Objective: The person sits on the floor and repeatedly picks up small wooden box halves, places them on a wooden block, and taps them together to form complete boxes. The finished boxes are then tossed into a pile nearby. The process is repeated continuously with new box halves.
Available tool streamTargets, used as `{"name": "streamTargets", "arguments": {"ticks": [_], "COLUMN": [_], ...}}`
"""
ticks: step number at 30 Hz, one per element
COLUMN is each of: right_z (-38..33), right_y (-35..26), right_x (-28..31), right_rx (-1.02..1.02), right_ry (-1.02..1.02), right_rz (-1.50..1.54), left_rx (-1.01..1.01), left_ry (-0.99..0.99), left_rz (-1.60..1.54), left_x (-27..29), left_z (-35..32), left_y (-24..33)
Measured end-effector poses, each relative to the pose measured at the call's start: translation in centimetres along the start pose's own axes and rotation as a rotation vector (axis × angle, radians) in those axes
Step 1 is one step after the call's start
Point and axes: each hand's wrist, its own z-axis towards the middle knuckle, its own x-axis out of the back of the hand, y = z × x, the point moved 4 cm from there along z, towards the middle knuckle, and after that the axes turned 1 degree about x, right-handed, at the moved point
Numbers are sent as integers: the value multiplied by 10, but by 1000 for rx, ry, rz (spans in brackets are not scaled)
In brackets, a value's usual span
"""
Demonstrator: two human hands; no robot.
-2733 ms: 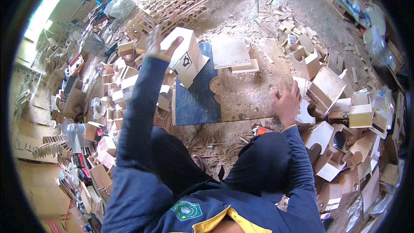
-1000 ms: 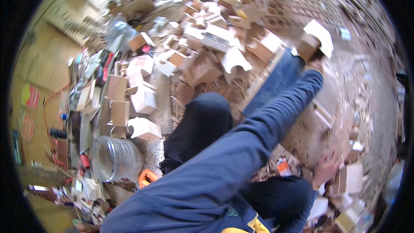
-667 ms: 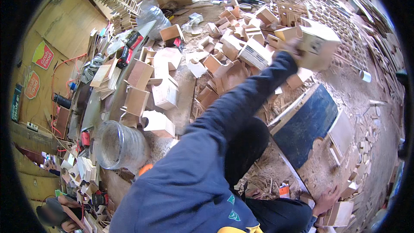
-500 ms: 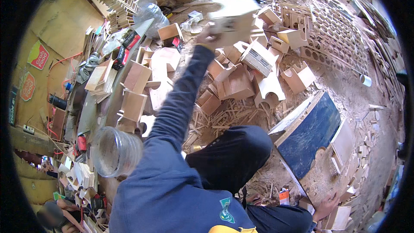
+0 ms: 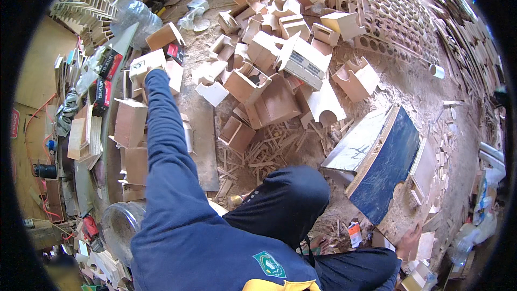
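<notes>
My left arm reaches forward to the left. At its end my left hand (image 5: 155, 71), partly hidden by its sleeve, grips a pale wooden box (image 5: 144, 62) beside a row of similar open boxes. Close by stands a brown wooden box (image 5: 165, 36). To the lower right, my right hand (image 5: 410, 241) rests with fingers stretched out at the edge of a bare wooden board (image 5: 401, 218), holding nothing. Beyond that board lies a dark blue panel (image 5: 385, 170). An orange and white container (image 5: 354, 234) stands near my right leg.
Several small wooden boxes (image 5: 272, 99) are heaped ahead, above loose wood offcuts (image 5: 272, 148). Panels with round holes (image 5: 401, 19) lie far right. A clear plastic jar (image 5: 121, 226) is beside my left arm. Black and red packages (image 5: 109, 64) sit at the left.
My left hand has swung left with a wooden box, from above the heap to the row of boxes. My right hand stays by the board. The view has shifted slightly.
</notes>
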Motion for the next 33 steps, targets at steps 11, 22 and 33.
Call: {"name": "streamTargets", "arguments": {"ticks": [11,22,33], "right_z": [0,1,-7], "right_y": [-1,-18,-5], "right_x": [1,5,-2], "right_rx": [-45,-93,-86], "right_ry": [-11,77,117], "right_rz": [28,49,14], "left_rx": [-1024,-328,302], "left_ry": [-854,-336,-724], "left_rz": [633,447,9], "left_x": [-80,-107,-179], "left_z": [-464,-354,-311], "left_y": [8,-101,-96]}}
